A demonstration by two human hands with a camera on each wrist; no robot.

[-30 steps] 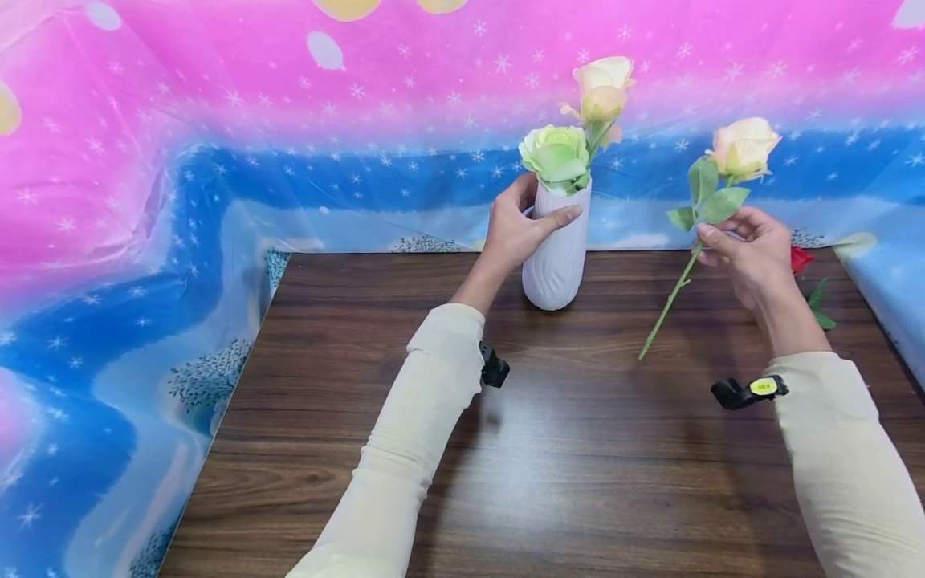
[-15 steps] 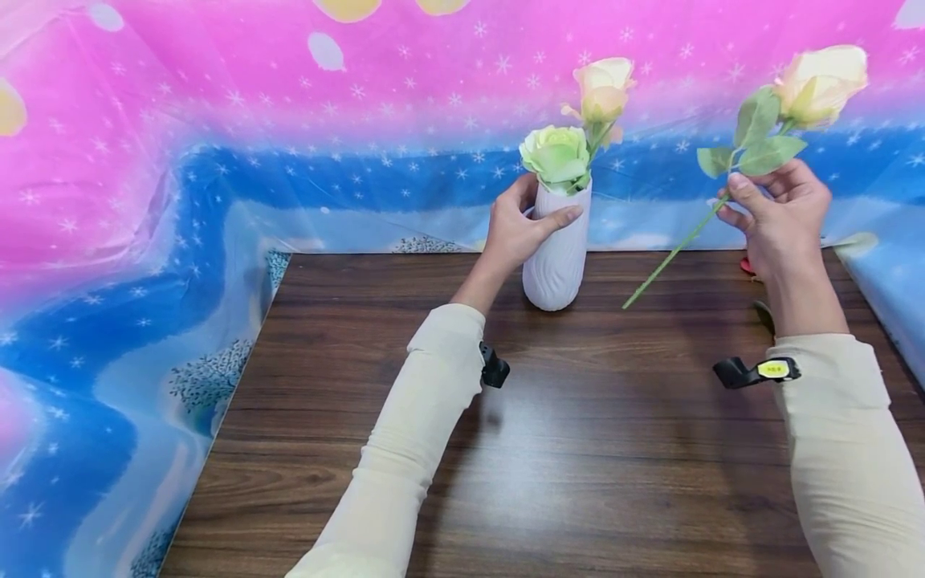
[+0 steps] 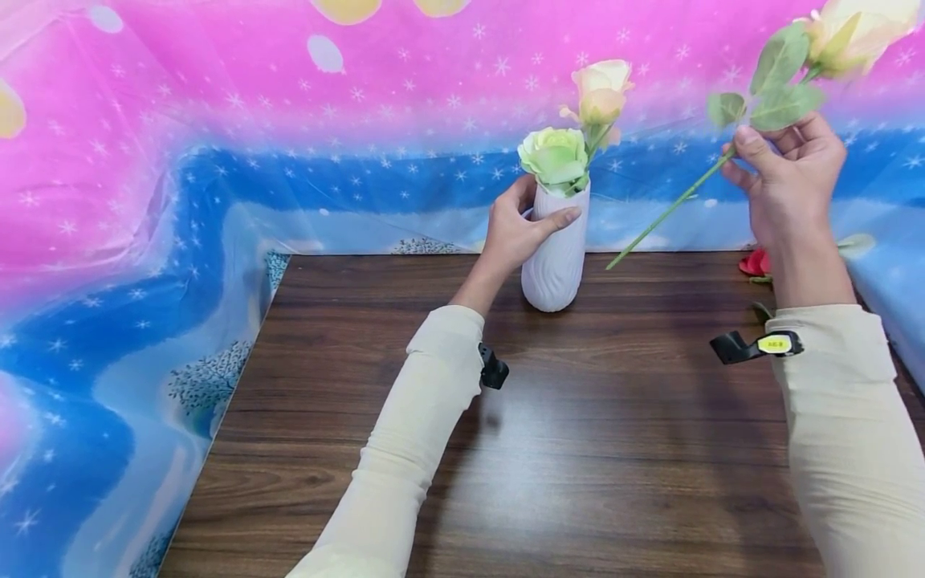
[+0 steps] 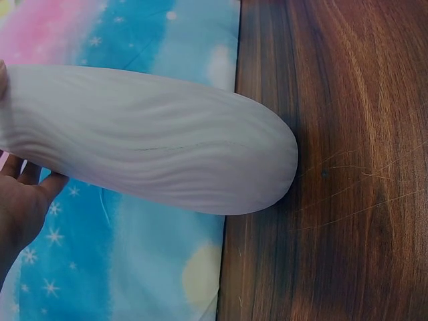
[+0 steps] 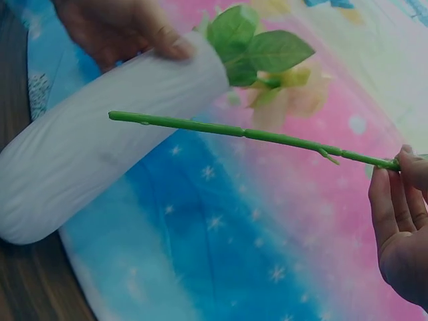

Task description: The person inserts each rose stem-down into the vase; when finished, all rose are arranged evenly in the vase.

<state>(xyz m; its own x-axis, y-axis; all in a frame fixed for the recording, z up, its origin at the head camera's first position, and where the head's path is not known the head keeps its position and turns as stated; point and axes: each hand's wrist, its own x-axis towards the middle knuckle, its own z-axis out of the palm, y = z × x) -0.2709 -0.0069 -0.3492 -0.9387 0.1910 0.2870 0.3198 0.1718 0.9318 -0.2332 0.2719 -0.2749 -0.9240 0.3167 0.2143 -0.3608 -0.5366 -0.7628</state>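
The left hand gripped the white vase, its thumb lying across the front of the neck and its fingers curled round the back, so that the ribbed body bulged below them down to the wooden table; the vase stood upright at the table's far edge. Just above the thumb, two flowers rose from the vase's mouth: a green rose low at the rim and a peach rose taller behind it. The right hand was raised well apart from the vase and pinched the stem of a cream rose between thumb and forefingers. Its bloom and leaves stood above the fingertips at the upper edge of the head view, while the bare green stem slanted down and away from the fingers toward the vase, its free end in the air near the vase's side without touching it. Behind the right wrist, a red flower lay on the table by its far right edge. A starry pink and blue cloth hung beyond both hands.
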